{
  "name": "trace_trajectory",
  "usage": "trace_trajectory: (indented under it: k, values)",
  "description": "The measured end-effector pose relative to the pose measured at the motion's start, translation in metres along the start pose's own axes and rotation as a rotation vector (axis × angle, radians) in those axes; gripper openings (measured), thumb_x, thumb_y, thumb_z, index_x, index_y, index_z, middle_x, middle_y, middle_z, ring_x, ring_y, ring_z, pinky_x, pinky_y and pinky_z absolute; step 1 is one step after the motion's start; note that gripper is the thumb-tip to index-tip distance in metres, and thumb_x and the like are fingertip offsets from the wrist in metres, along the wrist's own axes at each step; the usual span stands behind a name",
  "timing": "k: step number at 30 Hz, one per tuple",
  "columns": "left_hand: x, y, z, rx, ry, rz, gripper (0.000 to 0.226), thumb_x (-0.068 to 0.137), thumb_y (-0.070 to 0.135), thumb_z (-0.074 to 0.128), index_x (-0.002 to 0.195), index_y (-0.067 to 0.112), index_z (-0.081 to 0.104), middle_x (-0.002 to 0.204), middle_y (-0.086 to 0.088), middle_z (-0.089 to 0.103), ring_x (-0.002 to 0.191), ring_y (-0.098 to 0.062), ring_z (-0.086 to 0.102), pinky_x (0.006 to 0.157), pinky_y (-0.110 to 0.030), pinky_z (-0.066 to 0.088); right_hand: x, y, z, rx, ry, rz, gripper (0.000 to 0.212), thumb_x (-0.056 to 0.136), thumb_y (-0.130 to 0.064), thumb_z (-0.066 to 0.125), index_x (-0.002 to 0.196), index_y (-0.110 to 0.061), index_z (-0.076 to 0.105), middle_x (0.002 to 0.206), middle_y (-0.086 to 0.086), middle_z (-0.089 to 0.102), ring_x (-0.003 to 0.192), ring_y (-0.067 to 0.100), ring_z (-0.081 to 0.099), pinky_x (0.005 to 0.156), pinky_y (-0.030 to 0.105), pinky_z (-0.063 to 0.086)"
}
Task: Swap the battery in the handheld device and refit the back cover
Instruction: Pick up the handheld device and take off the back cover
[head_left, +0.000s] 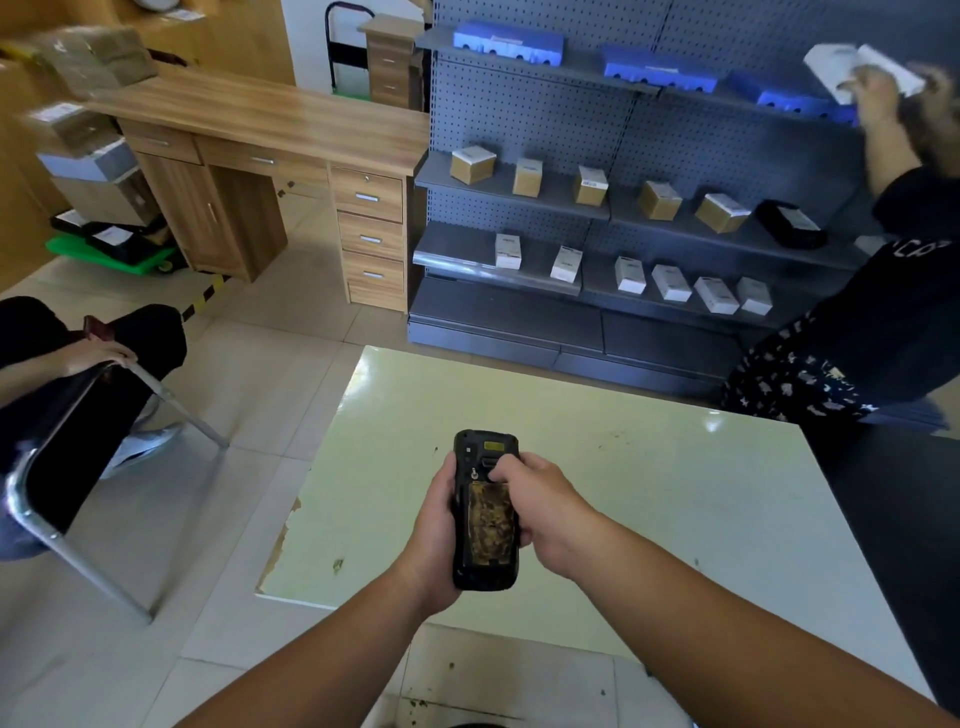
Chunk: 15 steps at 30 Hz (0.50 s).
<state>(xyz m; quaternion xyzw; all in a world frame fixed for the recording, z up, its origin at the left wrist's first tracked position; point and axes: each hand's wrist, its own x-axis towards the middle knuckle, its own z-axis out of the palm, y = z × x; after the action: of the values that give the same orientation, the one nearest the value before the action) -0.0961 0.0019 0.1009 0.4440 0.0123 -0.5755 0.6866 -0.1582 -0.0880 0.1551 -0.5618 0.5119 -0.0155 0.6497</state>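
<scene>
The person held the device (485, 512) back-side up over the near part of the pale bench (649, 467), probably so the latch and battery bay faced the camera and could be worked from above. The left hand (434, 530) cradled it from the left, its grip closed round the edge and underside, steadying the body. The right hand (540, 512) came in from the right, grip wrapped on the other edge, with a fingertip (496, 474) pressed near the small latch (474, 472) just above the worn, yellow-brown panel (492, 514). Whether that panel was the cover or a bare battery could not be told. That would suit releasing or locking the back, so the swap looked to be at an early or a closing step; no spare battery showed on the bench.

Far behind stood grey shelves (519, 262) carrying small boxes (591, 185), shut, their contents hidden. Another person (893, 291) at the far right reached up to the top shelf.
</scene>
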Motion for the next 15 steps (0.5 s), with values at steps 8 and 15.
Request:
trace_trajectory:
  k: [8, 15]
  values:
    - [0.010, 0.001, 0.000, 0.038, 0.080, 0.035, 0.059, 0.104, 0.061, 0.029, 0.107, 0.034, 0.082, 0.111, 0.001, 0.081, 0.102, -0.017, 0.075, 0.092, -0.041, 0.052, 0.000, -0.006, 0.012, 0.250, -0.038, 0.109, 0.031, 0.098, -0.012, 0.043, 0.111, -0.022, 0.070, 0.102, 0.010, 0.073, 0.087, 0.024, 0.066, 0.065, 0.034, 0.047]
    - [0.024, -0.001, -0.010, 0.024, 0.070, -0.008, 0.061, 0.103, 0.063, 0.029, 0.104, 0.034, 0.083, 0.107, -0.001, 0.082, 0.094, -0.016, 0.078, 0.088, -0.039, 0.053, 0.012, -0.008, 0.014, 0.310, -0.040, 0.184, 0.029, 0.096, -0.006, 0.045, 0.104, -0.018, 0.069, 0.087, 0.009, 0.069, 0.079, 0.025, 0.064, 0.067, 0.034, 0.050]
